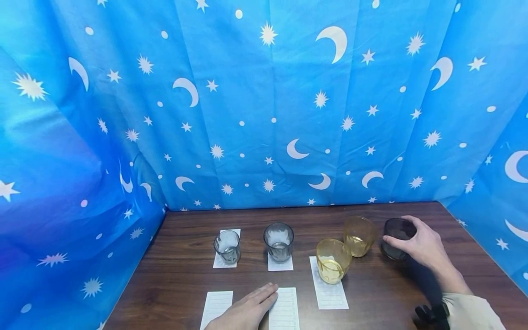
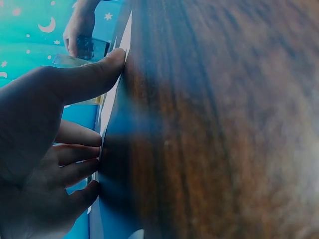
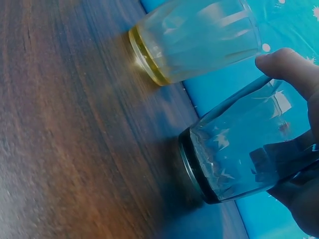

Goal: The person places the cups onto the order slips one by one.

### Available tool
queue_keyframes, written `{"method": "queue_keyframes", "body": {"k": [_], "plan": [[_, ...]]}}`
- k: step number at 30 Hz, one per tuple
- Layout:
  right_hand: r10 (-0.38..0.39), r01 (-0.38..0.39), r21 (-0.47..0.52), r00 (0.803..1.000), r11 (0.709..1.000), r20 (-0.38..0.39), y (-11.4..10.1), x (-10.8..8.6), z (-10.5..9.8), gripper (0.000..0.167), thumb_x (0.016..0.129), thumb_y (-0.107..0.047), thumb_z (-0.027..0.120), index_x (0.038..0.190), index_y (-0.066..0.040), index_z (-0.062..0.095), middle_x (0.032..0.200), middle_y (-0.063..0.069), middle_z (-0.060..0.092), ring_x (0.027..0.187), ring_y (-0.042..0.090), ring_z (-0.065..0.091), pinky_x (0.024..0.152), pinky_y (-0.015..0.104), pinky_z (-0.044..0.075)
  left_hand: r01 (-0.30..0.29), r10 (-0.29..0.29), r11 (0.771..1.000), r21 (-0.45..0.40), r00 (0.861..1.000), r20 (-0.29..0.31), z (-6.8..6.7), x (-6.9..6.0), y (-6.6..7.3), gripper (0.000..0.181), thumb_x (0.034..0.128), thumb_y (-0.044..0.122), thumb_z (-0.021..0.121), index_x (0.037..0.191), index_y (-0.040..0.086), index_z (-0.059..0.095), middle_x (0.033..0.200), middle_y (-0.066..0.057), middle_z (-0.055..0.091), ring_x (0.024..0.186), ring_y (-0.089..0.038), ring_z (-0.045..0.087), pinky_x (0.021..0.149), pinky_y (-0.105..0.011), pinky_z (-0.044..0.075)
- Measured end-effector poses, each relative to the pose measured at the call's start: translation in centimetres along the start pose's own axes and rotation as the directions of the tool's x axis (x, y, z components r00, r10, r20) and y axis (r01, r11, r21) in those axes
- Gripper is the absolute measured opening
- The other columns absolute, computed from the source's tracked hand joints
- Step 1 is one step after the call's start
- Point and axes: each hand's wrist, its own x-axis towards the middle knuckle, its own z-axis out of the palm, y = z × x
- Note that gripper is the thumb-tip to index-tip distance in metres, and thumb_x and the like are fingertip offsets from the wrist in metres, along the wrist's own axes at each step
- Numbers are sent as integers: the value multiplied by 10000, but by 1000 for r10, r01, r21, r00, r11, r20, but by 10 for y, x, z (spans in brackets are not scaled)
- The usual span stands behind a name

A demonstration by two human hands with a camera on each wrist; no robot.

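Observation:
At the right of the table, my right hand (image 1: 426,243) grips a dark grey drinking glass (image 1: 393,227) by its upper sides, thumb on one side and fingers on the other. In the right wrist view the base of this dark glass (image 3: 224,164) is at or just above the wood; I cannot tell if it touches. A yellow glass (image 1: 359,236) stands just left of it, and a second yellow glass (image 1: 333,263) sits nearer, on a paper slip (image 1: 332,298). My left hand (image 1: 247,309) rests at the front with extended fingers, its fingertips by a lined paper slip (image 1: 283,309).
Two grey glasses, a smaller one (image 1: 228,247) and a larger one (image 1: 279,243), stand on paper slips toward the back left. Another lined slip (image 1: 216,305) lies left of my left hand. A blue curtain (image 1: 255,105) with moons and stars hangs behind the brown wooden table (image 1: 173,275).

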Motion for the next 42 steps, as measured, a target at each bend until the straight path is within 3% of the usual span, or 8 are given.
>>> {"method": "queue_keyframes", "body": {"k": [4, 11, 20, 35, 42], "plan": [[-4, 4, 0, 1000, 1000, -12, 0, -1, -5, 841, 740, -490, 801, 1301, 53, 489, 1182, 364, 553, 1030, 543, 519, 759, 618, 443, 2, -2, 1000, -3, 1000, 3, 0, 0, 1, 936, 843, 732, 517, 1473, 48, 406, 1562, -91, 352, 1435, -246, 350, 1129, -344, 378], [-18, 18, -13, 1000, 1000, -23, -2, 1, -14, 808, 743, -481, 804, 1289, 37, 507, 1192, 363, 556, 1022, 553, 523, 742, 614, 445, -44, 49, 996, 83, 997, -57, 3, 0, -1, 926, 844, 721, 530, 1429, 8, 457, 1519, -134, 413, 1398, -273, 408, 1110, -351, 403], [-24, 23, -35, 1000, 999, -15, -9, 1, -25, 819, 745, -491, 800, 1283, 50, 504, 1203, 368, 548, 1030, 558, 517, 729, 612, 451, 14, -12, 999, -36, 999, 43, -4, 0, -1, 952, 843, 738, 509, 1502, 67, 362, 1590, -74, 299, 1459, -232, 304, 1137, -360, 369], [-99, 96, -66, 994, 993, -50, -46, 0, -50, 819, 703, -508, 826, 1276, -2, 531, 1192, 334, 572, 1020, 518, 540, 705, 610, 443, 33, -31, 998, -54, 999, 44, -2, 0, 1, 930, 843, 717, 538, 1497, 78, 374, 1585, -54, 311, 1457, -220, 307, 1134, -343, 373], [-129, 126, -51, 990, 991, -57, -66, -4, -57, 808, 668, -491, 855, 1270, -44, 555, 1133, 306, 610, 950, 469, 578, 635, 477, 463, 23, -22, 999, -49, 999, 33, 0, 0, 0, 929, 844, 719, 534, 1495, 74, 377, 1582, -59, 317, 1454, -223, 313, 1137, -340, 367]]}}
